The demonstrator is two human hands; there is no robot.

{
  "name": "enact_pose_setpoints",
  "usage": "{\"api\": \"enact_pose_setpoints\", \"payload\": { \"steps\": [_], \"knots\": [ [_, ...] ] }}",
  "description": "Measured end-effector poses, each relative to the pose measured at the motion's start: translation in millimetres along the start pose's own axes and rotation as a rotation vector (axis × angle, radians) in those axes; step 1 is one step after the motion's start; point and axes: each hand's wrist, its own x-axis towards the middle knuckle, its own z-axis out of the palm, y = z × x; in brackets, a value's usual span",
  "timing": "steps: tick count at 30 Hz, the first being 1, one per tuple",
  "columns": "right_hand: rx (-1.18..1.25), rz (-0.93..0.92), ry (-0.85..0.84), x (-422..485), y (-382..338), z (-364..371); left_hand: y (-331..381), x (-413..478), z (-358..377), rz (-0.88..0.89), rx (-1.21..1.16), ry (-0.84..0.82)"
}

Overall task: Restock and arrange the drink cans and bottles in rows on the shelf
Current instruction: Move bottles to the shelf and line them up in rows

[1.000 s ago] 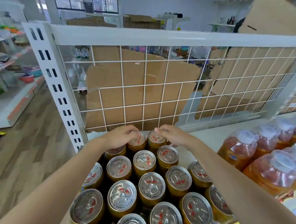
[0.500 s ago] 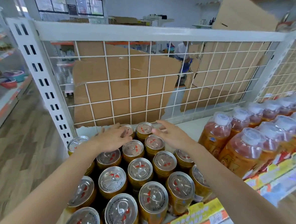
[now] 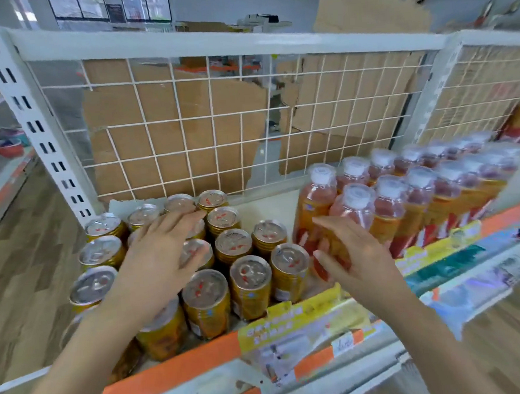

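l hand (image 3: pixel 162 257) flat, released, over cans (image 3: pixel 250 276) to keep rows tight | r hand (image 3: pixel 352 256) spread, nearing front bottle (image 3: pixel 314 211), no grip yet

Two bare forearms enter from the lower edge, one from about 7 o'clock and one from about 5 o'clock, each ending in a bare hand. The left hand (image 3: pixel 162 260) shows its back, with long, slim fingers and no ring, watch or band visible at the wrist. The right hand (image 3: pixel 352 252) is likewise unadorned, its short, plain nails visible on the thumb and fingertips. No sleeve shows on either arm; both are uncovered as far as the frame reaches.
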Motion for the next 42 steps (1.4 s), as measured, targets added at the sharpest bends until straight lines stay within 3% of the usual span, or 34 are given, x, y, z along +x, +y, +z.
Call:
{"api": "enact_pose_setpoints", "payload": {
  "steps": [8,24,30,42],
  "knots": [
    [-0.082,0.097,0.081,-108.5,59.3,-94.8,126.3,-22.0,34.7,0.06,-0.012,-0.011],
    [-0.381,0.5,0.277,-278.8,181.9,-239.1,347.8,15.1,127.5,0.472,-0.141,-0.084],
    [-0.462,0.596,0.333,-298.5,237.4,-280.5,421.0,72.7,173.0,0.609,-0.205,-0.09],
    [-0.542,0.763,0.406,-262.6,377.9,-355.4,536.0,224.2,257.0,0.715,-0.267,-0.098]
  ]
}}
